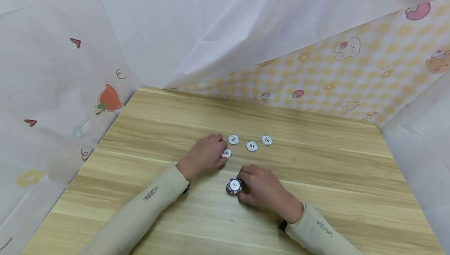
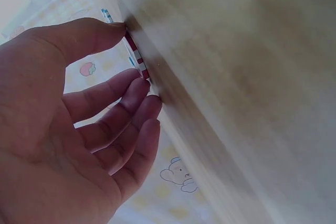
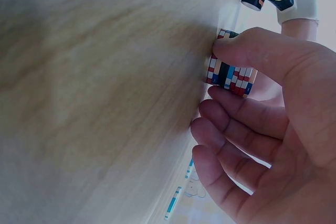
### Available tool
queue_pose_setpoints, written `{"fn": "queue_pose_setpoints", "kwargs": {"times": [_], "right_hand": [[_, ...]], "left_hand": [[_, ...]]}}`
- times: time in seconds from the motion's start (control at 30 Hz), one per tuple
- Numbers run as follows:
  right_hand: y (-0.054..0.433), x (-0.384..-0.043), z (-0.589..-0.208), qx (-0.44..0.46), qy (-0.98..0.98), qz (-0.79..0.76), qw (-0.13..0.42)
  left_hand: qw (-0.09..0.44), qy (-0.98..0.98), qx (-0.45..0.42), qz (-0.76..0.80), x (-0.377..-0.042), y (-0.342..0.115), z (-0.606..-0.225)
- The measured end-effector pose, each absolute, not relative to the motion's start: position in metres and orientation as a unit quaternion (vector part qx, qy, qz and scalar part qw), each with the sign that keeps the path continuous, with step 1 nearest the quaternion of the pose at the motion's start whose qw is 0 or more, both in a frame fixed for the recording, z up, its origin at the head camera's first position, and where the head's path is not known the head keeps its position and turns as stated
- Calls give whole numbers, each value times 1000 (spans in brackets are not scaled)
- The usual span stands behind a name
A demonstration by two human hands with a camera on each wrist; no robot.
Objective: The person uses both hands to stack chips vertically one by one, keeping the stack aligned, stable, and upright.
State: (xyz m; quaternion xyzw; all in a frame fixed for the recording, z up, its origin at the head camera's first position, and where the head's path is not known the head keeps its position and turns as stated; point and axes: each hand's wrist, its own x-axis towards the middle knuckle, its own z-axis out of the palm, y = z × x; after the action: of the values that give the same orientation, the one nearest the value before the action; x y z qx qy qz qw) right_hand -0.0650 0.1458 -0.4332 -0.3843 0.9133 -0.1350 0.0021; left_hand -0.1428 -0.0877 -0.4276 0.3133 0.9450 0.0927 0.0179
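Observation:
My left hand [image 1: 206,154] pinches a poker chip [image 1: 227,153] printed 100 between thumb and fingers, low at the tabletop. In the left wrist view this chip [image 2: 135,52] shows its red-and-white edge, thumb at one side and fingertips at the other. Nearer to me, my right hand [image 1: 263,188] grips the right side of an upright stack of poker chips [image 1: 234,185], whose top chip is dark blue and printed 10. The right wrist view shows the stack [image 3: 233,77] as several layers of red, white, blue and black edges, between the thumb and forefinger.
Beyond the hands, three light-blue-edged chips printed 10 lie flat: a left one [image 1: 233,139], a middle one [image 1: 251,146] and a right one [image 1: 266,140]. The wooden table [image 1: 334,157] ends at a patterned cloth [image 1: 316,79] behind and white sheets at the sides.

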Motion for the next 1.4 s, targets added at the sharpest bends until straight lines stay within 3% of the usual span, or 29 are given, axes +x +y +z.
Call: {"fn": "queue_pose_setpoints", "kwargs": {"times": [0.47, 1.4], "right_hand": [[146, -65, -434, -386, 912, -138, -2], [145, -63, -430, -378, 915, -141, 8]], "left_hand": [[63, 953, 293, 47, -151, -78, -419], [39, 944, 325, 37, -149, -82, -426]]}}
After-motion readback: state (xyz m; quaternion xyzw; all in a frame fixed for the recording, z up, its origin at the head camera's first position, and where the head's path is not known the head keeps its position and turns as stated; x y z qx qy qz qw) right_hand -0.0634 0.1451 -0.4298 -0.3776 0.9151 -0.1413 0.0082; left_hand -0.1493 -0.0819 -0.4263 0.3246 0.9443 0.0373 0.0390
